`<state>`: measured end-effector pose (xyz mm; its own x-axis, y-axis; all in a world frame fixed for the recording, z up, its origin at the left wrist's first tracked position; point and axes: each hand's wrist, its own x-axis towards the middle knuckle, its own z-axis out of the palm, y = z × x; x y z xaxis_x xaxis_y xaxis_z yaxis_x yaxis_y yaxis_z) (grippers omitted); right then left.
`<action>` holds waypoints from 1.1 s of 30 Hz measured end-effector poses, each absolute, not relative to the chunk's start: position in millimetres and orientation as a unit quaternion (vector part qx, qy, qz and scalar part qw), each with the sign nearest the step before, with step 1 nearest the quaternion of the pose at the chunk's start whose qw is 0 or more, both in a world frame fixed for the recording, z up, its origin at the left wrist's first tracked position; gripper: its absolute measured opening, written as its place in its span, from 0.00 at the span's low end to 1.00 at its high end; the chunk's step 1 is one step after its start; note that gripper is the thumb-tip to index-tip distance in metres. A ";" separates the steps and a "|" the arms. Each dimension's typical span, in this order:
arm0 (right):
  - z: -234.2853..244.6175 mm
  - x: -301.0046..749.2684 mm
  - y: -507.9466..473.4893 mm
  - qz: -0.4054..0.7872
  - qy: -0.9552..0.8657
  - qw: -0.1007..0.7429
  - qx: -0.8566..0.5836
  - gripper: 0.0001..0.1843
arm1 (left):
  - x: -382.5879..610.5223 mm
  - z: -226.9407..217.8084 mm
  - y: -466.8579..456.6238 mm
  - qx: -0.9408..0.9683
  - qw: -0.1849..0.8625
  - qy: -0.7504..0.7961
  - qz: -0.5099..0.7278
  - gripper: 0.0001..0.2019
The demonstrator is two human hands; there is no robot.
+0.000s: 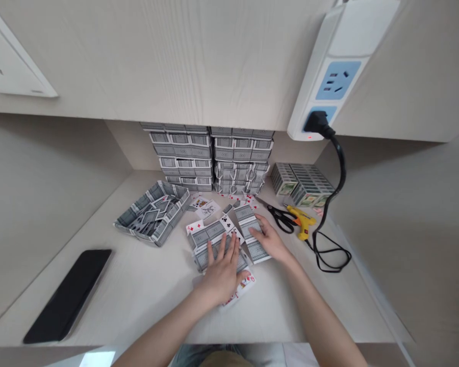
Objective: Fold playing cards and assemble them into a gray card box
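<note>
Card panel, patterned backs up (203,236): lying at the clock's centre on the pale worktop (149,285); left hand (221,278): spreading flat over it, fingers extended, grasping nothing; right hand (274,243): touching the narrower card strip (258,251) at 3 o'clock, thumb on top; cannot tell whether it is gripping; face cards (240,291): showing under the left hand at 5 o'clock; card tray (170,224): standing at 10 o'clock, containing loose pieces; black phone-like slab (69,295): lying at 8 o'clock; stacked card-built boxes (185,148): standing at 12 o'clock; boxed decks (311,184): sitting at 2 o'clock; scissors (283,220): lying nearer, also at 2 o'clock; yellow glue gun (304,221): resting beside them, towards 3 o'clock
</note>
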<state>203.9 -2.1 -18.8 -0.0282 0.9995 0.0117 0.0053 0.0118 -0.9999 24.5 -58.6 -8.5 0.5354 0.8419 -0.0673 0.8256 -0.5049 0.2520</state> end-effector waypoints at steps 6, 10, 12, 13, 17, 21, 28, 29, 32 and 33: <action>-25.0 200.7 -2.3 0.472 -0.535 0.481 -0.509 0.28 | 22.1 -5.0 -55.9 0.893 0.112 0.436 0.015 0.33; -33.0 205.2 2.1 0.456 -0.533 0.468 -0.538 0.29 | 15.1 4.6 -46.3 0.905 0.155 0.392 -0.060 0.31; -37.9 206.1 5.0 0.451 -0.527 0.472 -0.544 0.29 | 12.0 9.1 -41.5 0.905 0.174 0.375 -0.095 0.31; -40.4 205.9 6.4 0.445 -0.525 0.479 -0.545 0.28 | 11.2 10.6 -39.9 0.905 0.178 0.373 -0.101 0.32; -47.3 203.0 10.9 0.407 -0.523 0.503 -0.554 0.26 | 13.2 9.1 -40.2 0.904 0.156 0.394 -0.060 0.31; -48.2 202.1 12.4 0.391 -0.529 0.502 -0.562 0.24 | 15.6 -0.1 -42.9 0.901 0.124 0.414 0.016 0.31; -47.7 203.3 12.6 0.415 -0.511 0.503 -0.560 0.23 | 14.8 -8.6 -34.7 0.904 0.091 0.406 0.102 0.31; -47.7 203.6 12.7 0.421 -0.506 0.504 -0.559 0.23 | 15.3 -9.1 -33.7 0.904 0.088 0.403 0.111 0.31; -47.0 204.7 13.0 0.440 -0.489 0.509 -0.555 0.24 | 17.5 -10.9 -32.3 0.908 0.080 0.390 0.132 0.31; -46.7 205.1 13.1 0.446 -0.485 0.512 -0.552 0.25 | 18.3 -11.6 -32.3 0.909 0.077 0.387 0.137 0.30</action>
<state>205.1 13.1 -46.7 0.1326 0.9912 0.0038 0.0790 -0.0068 -0.9968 18.3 -32.3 -11.6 0.6633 0.7238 0.1903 0.6814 -0.6892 0.2462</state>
